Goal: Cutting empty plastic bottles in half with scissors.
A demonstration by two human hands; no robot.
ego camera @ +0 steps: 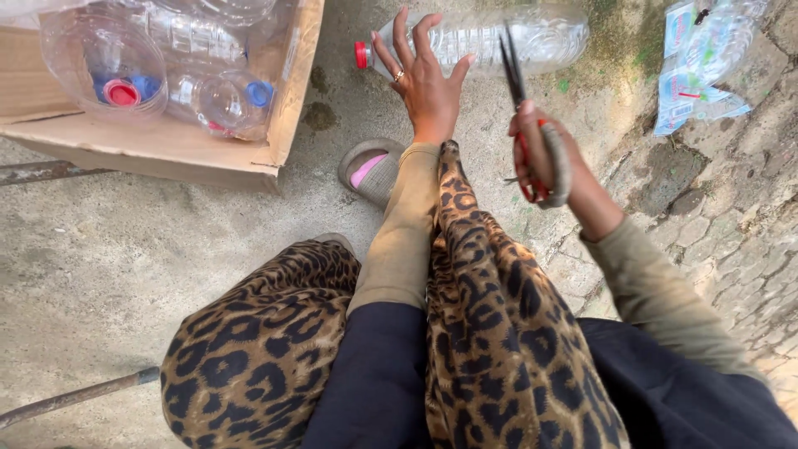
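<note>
A clear plastic bottle (pixel 499 37) with a red cap lies on its side on the concrete ground ahead of me. My left hand (pixel 424 79) hovers over its neck end with fingers spread, holding nothing. To the right, my right hand (pixel 540 154) grips red-handled scissors (pixel 519 100) with the dark blades pointing up toward the bottle. A ring shows on a left finger.
A cardboard box (pixel 287 100) at upper left holds several clear bottles (pixel 220 100) with red and blue caps. Crumpled plastic wrap (pixel 698 66) lies at upper right. A sandal (pixel 370 170) rests below the box. My leopard-print legs fill the lower view; a metal rod (pixel 75 399) at lower left.
</note>
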